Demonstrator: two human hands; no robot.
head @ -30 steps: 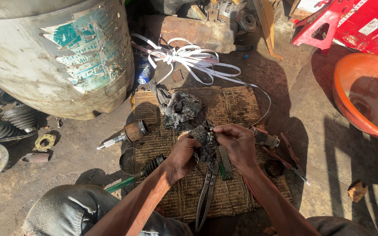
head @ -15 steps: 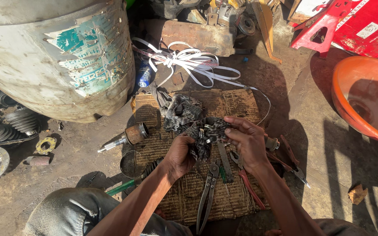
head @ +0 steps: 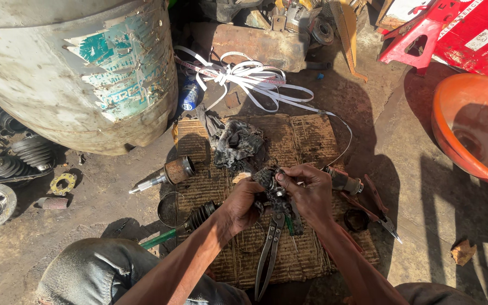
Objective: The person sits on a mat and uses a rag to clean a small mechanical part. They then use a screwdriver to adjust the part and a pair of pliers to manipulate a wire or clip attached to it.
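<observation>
Both my hands meet over a worn woven mat on the dirt floor. My left hand and my right hand together grip a small greasy black metal part held just above the mat. A long pair of pliers lies on the mat directly below my hands. A dirty black rag lies on the mat just beyond the part. A short splined shaft with a rusty cup end rests to the left of my left hand.
A big dented drum stands at the upper left, an orange basin at the right. White strapping lies tangled beyond the mat. Rubber boots and metal discs lie at the far left. My knee is at the bottom left.
My hands stay on the greasy part, and the fingers of my right hand have shifted over its top. The view has tilted slightly.
</observation>
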